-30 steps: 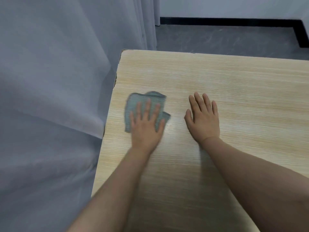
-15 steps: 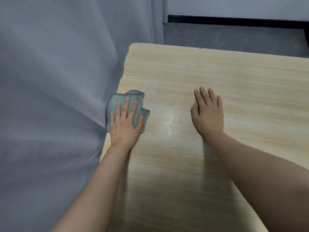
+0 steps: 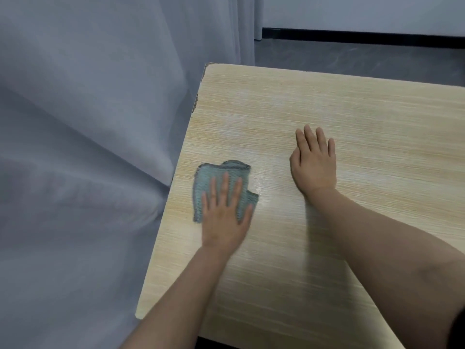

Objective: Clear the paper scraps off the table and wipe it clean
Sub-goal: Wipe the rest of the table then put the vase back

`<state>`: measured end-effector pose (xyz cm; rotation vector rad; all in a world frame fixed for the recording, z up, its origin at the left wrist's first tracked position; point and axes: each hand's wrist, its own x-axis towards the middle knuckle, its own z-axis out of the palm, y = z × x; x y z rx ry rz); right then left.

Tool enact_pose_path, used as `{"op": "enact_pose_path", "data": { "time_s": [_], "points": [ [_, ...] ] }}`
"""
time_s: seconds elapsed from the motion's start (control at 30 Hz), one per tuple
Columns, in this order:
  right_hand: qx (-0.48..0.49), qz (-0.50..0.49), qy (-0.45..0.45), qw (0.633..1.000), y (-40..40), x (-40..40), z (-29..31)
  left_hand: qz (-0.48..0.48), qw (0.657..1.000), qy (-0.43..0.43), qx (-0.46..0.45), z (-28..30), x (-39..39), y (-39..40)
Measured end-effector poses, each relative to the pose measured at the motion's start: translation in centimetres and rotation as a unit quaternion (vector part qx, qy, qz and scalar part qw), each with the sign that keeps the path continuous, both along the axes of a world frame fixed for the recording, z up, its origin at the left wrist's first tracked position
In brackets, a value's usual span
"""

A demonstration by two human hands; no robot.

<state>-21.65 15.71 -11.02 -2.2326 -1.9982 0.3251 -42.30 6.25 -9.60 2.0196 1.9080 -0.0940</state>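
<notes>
A grey-green cloth (image 3: 208, 180) lies on the light wooden table (image 3: 352, 109) near its left edge. My left hand (image 3: 225, 215) presses flat on the cloth with straight, spread fingers. My right hand (image 3: 314, 165) rests flat on the bare tabletop to the right of the cloth, fingers straight. A faint wet sheen shows on the wood between the two hands. No paper scraps are visible on the table.
A grey curtain (image 3: 88, 122) hangs right against the table's left edge. Dark grey floor (image 3: 352, 56) and a black baseboard lie beyond the table's far edge. The table's far left corner looks chipped.
My left hand slid the cloth left to the table's edge, then back right onto the tabletop. My right hand stayed flat in place.
</notes>
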Motion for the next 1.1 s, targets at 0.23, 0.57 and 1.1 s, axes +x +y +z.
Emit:
{"op": "enact_pose_path", "data": {
  "time_s": [0.23,0.57,1.1],
  "points": [
    [0.062,0.077,0.097,0.99,-1.1,-0.6,1.4,-0.061,0.998,0.008,-0.013,1.0,0.2,-0.6],
    [0.052,0.349,0.116,0.928,-5.7,-2.7,2.7,-0.106,0.992,-0.074,-0.004,2.0,-1.5,-2.0],
    [0.036,0.284,0.117,0.951,-7.3,-5.6,4.3,-0.061,0.983,-0.172,0.027,4.0,-3.1,-1.7]
  ]
}}
